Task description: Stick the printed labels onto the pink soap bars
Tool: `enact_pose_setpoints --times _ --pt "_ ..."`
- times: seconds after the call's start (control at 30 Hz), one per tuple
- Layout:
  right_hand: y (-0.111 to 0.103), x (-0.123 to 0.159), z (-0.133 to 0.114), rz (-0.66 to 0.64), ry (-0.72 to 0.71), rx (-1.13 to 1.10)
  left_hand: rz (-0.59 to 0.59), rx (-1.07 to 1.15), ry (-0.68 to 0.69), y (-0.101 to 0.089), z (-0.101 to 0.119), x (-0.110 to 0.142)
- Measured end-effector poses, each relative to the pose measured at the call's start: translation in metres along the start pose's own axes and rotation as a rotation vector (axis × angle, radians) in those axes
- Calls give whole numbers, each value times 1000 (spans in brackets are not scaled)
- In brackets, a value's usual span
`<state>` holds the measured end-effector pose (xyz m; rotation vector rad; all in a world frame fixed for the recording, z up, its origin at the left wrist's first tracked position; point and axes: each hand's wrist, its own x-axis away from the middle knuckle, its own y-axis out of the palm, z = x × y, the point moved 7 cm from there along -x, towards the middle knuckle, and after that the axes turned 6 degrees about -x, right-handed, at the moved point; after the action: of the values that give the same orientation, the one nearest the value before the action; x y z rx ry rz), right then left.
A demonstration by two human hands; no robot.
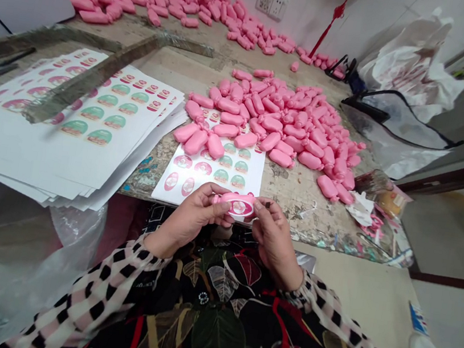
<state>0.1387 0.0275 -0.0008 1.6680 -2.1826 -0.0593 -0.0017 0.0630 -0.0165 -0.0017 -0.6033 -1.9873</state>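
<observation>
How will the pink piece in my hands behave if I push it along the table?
The pink piece would likely roll, given its rounded sides. It's probably fairly stiff: similar ones in the nearer pile show no visible sagging. Its smooth-looking surface may be slippery.

The left hand and right hand hold a labelled pink piece, a sticker sheet just beyond them.

Left fingers and right fingers face inward, pinching.
</observation>
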Motion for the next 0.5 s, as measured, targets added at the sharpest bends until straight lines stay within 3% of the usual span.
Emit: enact_pose_setpoints --times 0.27,0.5 --pt "0 4 -11 -34 -85 20 38 -169 152 -1 15 5" --pt "-2 0 -7 -33 -100 21 90 -139 160 -4 13 3"
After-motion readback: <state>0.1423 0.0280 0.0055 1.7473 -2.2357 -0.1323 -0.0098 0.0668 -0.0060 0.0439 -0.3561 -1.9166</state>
